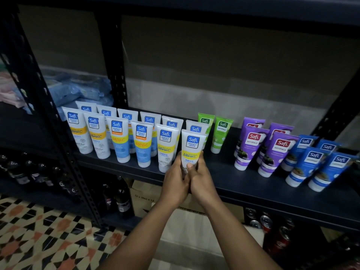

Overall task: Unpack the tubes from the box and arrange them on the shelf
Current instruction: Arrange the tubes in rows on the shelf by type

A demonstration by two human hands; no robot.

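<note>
A white and yellow tube (191, 147) stands upright at the front of the dark shelf (253, 184), at the right end of a row of white tubes (118, 139). My left hand (175, 182) and my right hand (200, 180) both grip its lower part from either side. Two green tubes (221, 134) stand behind and to its right. Purple tubes (272, 151) and blue tubes (311, 166) stand further right. The box sits below the shelf as cardboard (148, 199), mostly hidden by my arms.
Black upright posts (58, 133) frame the shelf. Blue plastic packs (78, 90) lie at the back left. Dark bottles (120, 197) and drink cans (266, 223) stand on the lower level. Patterned floor tiles (39, 236) show at bottom left.
</note>
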